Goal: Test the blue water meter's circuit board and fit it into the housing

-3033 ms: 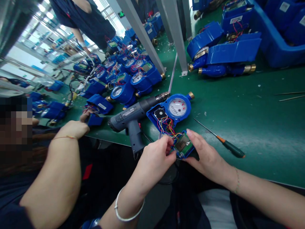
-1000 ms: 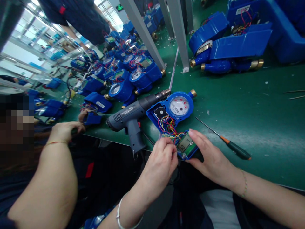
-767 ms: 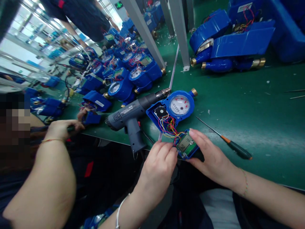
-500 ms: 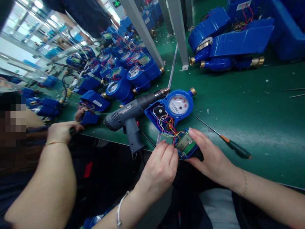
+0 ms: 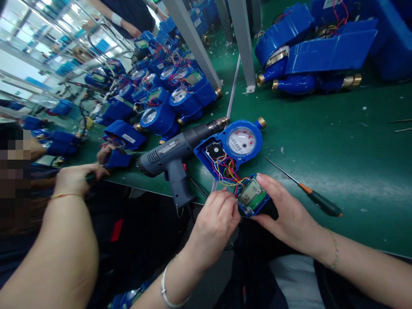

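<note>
My right hand (image 5: pixel 283 206) grips a small display module (image 5: pixel 252 195) with a lit LCD and green circuit board, thumb and fingers on its edges. At the module's left edge, my left hand (image 5: pixel 219 225) has its fingers pinched together; whatever is between them is hidden. Coloured wires (image 5: pixel 227 169) run from the module into the open housing of a blue water meter (image 5: pixel 254 131). The meter lies on the green bench with its round dial facing up.
A heat gun (image 5: pixel 175 156) lies left of the meter, its nozzle near the housing. To the right rests a screwdriver (image 5: pixel 313 195). Several blue meters (image 5: pixel 157 111) crowd the back left, others (image 5: pixel 322 60) the back right. Metal posts (image 5: pixel 241 43) stand behind. A co-worker's arm (image 5: pixel 71 223) reaches in at left.
My hands and the module stay nearly in place; the left fingers have shifted slightly at the module's edge. The background person's arm has moved, and the view has shifted a little.
</note>
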Motion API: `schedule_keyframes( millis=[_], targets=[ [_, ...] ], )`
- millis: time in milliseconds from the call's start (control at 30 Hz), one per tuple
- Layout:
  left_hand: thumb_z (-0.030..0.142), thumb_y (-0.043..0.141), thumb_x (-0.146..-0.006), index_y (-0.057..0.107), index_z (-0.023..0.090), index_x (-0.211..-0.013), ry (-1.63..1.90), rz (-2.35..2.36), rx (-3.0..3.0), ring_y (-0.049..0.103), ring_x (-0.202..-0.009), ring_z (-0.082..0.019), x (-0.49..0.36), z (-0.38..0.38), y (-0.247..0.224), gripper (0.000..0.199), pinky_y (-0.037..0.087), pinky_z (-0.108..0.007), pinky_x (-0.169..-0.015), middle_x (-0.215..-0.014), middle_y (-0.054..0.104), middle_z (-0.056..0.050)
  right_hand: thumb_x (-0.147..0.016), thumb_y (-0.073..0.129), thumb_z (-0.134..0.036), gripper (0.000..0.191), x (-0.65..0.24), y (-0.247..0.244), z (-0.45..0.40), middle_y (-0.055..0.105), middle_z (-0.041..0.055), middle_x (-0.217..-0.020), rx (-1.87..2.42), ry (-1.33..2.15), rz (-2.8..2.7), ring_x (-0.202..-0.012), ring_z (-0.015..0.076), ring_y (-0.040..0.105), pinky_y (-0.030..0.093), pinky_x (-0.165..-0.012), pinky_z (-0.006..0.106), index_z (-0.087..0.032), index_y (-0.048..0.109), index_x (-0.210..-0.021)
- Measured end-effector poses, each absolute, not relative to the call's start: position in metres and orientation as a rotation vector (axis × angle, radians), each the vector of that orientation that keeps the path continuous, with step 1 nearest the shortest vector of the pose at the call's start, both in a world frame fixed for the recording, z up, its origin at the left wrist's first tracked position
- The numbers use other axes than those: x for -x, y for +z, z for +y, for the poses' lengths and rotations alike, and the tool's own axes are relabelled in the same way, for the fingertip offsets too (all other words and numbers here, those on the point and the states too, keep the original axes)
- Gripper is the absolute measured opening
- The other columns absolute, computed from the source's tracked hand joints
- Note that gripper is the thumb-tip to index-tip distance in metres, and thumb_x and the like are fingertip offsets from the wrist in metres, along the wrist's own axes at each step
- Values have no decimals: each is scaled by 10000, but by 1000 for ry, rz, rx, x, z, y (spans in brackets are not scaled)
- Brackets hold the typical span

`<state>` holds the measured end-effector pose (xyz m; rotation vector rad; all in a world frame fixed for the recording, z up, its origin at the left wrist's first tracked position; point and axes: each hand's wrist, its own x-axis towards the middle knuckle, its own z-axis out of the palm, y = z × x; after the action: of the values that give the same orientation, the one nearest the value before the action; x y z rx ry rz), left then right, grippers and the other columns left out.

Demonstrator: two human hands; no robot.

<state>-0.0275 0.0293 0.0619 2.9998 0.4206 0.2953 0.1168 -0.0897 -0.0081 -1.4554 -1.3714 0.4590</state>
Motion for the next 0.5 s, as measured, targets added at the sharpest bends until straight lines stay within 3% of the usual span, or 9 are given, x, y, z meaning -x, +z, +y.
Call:
schedule_keyframes(
  millis=[267, 433, 500],
  targets=[
    [142, 493, -864, 559, 181, -841, 263, 855, -2677, 623, -841, -167, 37, 49, 65, 79, 516, -313, -786, -874, 637, -39, -851, 577, -98, 729, -117, -7, -90, 322, 92, -1440, 1457, 444, -1361, -1338, 212, 284, 258, -1138, 390, -190, 187, -1460],
    [178, 455, -885, 549, 186, -759, 174, 938, -2544, 607, -764, -161, 36, 42, 64, 157, 503, -303, -728, -789, 617, -26, -855, 575, -99, 731, -117, -7, -89, 322, 91, -1442, 1461, 431, -1360, -1335, 206, 290, 253, -1139, 375, -186, 179, -1464],
    [244, 503, -884, 559, 185, -806, 170, 926, -2517, 610, -825, -173, 36, 39, 64, 113, 504, -320, -764, -846, 624, -38, -858, 576, -100, 729, -116, -7, -89, 321, 89, -1443, 1459, 426, -1369, -1335, 202, 291, 246, -1142, 364, -183, 179, -1464]
  ],
)
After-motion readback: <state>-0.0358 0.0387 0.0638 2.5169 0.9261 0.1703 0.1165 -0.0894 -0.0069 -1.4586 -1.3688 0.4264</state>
